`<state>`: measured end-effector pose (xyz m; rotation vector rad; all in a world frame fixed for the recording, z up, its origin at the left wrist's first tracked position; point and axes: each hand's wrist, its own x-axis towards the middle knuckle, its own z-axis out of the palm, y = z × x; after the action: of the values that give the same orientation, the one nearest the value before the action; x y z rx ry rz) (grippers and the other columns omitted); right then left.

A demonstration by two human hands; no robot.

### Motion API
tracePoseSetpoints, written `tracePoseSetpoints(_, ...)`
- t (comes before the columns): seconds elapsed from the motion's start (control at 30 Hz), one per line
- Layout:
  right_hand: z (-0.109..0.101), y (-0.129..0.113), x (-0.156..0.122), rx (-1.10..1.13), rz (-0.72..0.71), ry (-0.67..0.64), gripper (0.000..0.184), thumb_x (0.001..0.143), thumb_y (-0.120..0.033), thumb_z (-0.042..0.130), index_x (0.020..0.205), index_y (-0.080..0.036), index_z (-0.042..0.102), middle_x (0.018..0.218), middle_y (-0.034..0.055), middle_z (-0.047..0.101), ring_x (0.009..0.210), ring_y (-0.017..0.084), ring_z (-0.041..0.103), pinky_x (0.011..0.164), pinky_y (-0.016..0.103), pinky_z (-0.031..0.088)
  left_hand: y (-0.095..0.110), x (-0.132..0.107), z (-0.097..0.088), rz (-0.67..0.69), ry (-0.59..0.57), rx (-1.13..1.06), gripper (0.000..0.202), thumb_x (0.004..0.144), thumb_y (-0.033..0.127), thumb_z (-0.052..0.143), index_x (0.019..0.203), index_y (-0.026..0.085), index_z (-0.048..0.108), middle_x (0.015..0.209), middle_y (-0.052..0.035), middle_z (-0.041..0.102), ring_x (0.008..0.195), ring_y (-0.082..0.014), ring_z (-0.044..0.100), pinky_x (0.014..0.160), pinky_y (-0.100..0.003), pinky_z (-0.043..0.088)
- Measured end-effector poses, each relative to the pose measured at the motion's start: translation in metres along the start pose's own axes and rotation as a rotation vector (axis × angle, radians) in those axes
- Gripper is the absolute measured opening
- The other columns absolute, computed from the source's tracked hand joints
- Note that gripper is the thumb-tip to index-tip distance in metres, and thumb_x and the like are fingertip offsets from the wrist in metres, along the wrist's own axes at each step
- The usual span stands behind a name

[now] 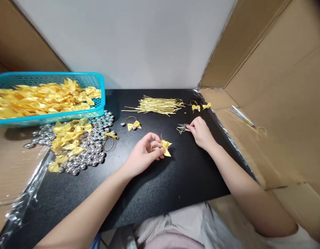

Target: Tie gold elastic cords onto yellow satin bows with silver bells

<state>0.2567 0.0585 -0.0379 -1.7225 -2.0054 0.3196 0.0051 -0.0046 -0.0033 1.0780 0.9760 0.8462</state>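
Observation:
Between the thumb and fingers of my left hand (147,150) is a yellow ribbon bow (166,148), with a loop of thin gold cord showing beside it. My right hand (201,132) grips a small pair of scissors (181,127), blades pointing left, low over the black table. Gold cord scraps (180,131) lie by the blades. To the left of my hands, a bow with a silver bell-like bead (134,126) and a cord loop rests on the table. Two similar bows (195,107) lie beyond my right hand, at the table's right edge.
A turquoise basket (104,93) full of yellow bows stands at the back left. Before it spread many silver beads (97,152) with loose bows (69,138) on top. A bundle of gold cords (160,105) lies at the back. A white pen-like tool (242,116) rests on cardboard at right.

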Motion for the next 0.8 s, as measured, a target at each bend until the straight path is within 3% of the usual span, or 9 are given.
tracePoseSetpoints(0.1,-0.004,-0.003,-0.002,0.035,0.029,0.027,0.015,0.092,-0.03,0.051,0.08,-0.021,0.056,0.099,0.0117,0.06,0.099,0.029,0.052,0.092,0.046,0.043,-0.003,0.001,-0.001,0.032,-0.019,0.04,0.027,0.073,0.023,0.076,0.084,0.019,0.051,0.065,0.004,0.063,0.057,-0.0097,0.06,0.056,-0.022,0.045)
tracePoseSetpoints(0.17,-0.008,-0.011,-0.005,0.094,0.051,0.057,0.015,0.092,-0.03,0.049,0.091,-0.02,0.061,0.111,0.0149,0.06,0.112,0.033,0.048,0.098,0.052,0.039,-0.003,0.001,-0.001,0.06,-0.025,0.059,0.026,0.073,0.024,0.075,0.084,0.018,0.053,0.066,0.004,0.063,0.058,-0.0095,0.059,0.057,-0.022,0.045)
tracePoseSetpoints(0.27,-0.011,-0.036,-0.01,0.264,0.02,0.017,0.028,0.095,-0.033,0.045,0.111,-0.019,0.063,0.126,0.0155,0.058,0.124,0.031,0.046,0.102,0.049,0.039,-0.001,0.0,0.0,0.093,-0.053,0.077,0.026,0.074,0.027,0.076,0.086,0.017,0.055,0.069,0.0035,0.062,0.058,-0.0088,0.057,0.058,-0.022,0.045)
tracePoseSetpoints(0.37,-0.007,-0.065,-0.013,0.494,-0.097,-0.262,0.035,0.094,-0.046,0.049,0.092,-0.019,0.071,0.096,0.0069,0.071,0.095,0.021,0.065,0.087,0.035,0.051,0.0,-0.001,0.001,0.124,-0.092,0.085,0.031,0.076,0.032,0.076,0.092,0.018,0.053,0.071,0.0031,0.062,0.059,-0.0087,0.055,0.059,-0.023,0.045)
tracePoseSetpoints(0.47,-0.001,-0.078,-0.012,0.672,-0.141,-0.453,0.044,0.085,-0.058,0.059,0.08,-0.016,0.071,0.074,0.0036,0.07,0.071,0.016,0.065,0.071,0.03,0.053,0.001,-0.002,-0.001,0.162,-0.102,0.092,0.034,0.082,0.038,0.071,0.1,0.02,0.049,0.072,0.0036,0.061,0.06,-0.0095,0.054,0.061,-0.023,0.045)
tracePoseSetpoints(0.67,-0.005,-0.065,-0.012,0.845,-0.08,-0.472,0.047,0.069,-0.06,0.074,0.072,-0.014,0.069,0.061,0.0011,0.063,0.056,0.012,0.056,0.059,0.027,0.049,0.003,-0.003,-0.007,0.21,-0.086,0.137,0.035,0.09,0.041,0.064,0.113,0.02,0.049,0.071,0.0059,0.051,0.064,-0.0103,0.047,0.064,-0.023,0.041)
tracePoseSetpoints(0.8,-0.006,-0.062,-0.013,0.905,-0.028,-0.345,0.039,0.067,-0.053,0.079,0.07,-0.015,0.069,0.06,-0.0007,0.061,0.057,0.011,0.054,0.059,0.026,0.047,0.004,-0.003,-0.01,0.198,-0.129,0.171,0.024,0.089,0.04,0.064,0.097,0.018,0.057,0.077,0.003,0.054,0.069,-0.0112,0.047,0.067,-0.025,0.04)
